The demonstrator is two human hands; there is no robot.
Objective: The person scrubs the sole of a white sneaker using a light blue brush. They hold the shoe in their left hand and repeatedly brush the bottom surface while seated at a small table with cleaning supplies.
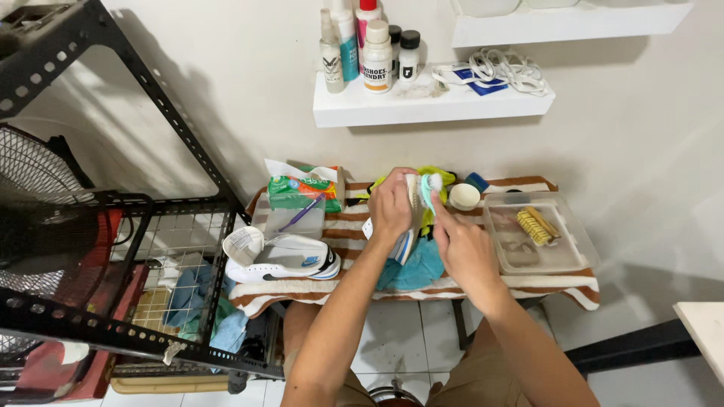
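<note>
**Two hands on a shoe, brush at its heel**

The black metal rack point(113, 226) fills the nine o'clock side, a fan point(30, 181) tucked behind its frame and a heap of cloths point(200, 309) on its lower wire shelf. At twelve o'clock a white wall shelf point(430, 105) carries a cluster of bottles point(369, 45) on its left part and a tangle of white laces point(501, 69) on its right part.

A small table under a brown-and-white striped towel point(354, 234) sits at the centre. On the towel, toward nine o'clock, a white sneaker point(283, 258) lies on its side, sole facing away from the person. Just past it, toward eleven o'clock, is a green packet point(302, 192). At three o'clock stands a clear plastic tub point(539, 234) with a yellow brush point(534, 226) inside. A teal cloth point(415, 271) lies bunched under the hands, at six o'clock of them.

At dead centre the left hand point(391, 207) is clenched around a second white shoe point(411, 218), holding it upright above the teal cloth. The right hand point(464, 252), just at four o'clock of the left, grasps a small teal-handled brush point(430, 188), whose bristled head touches the top end of the shoe. A round cream lid point(464, 197) rests just beside the brush, at two o'clock of the hands.
</note>
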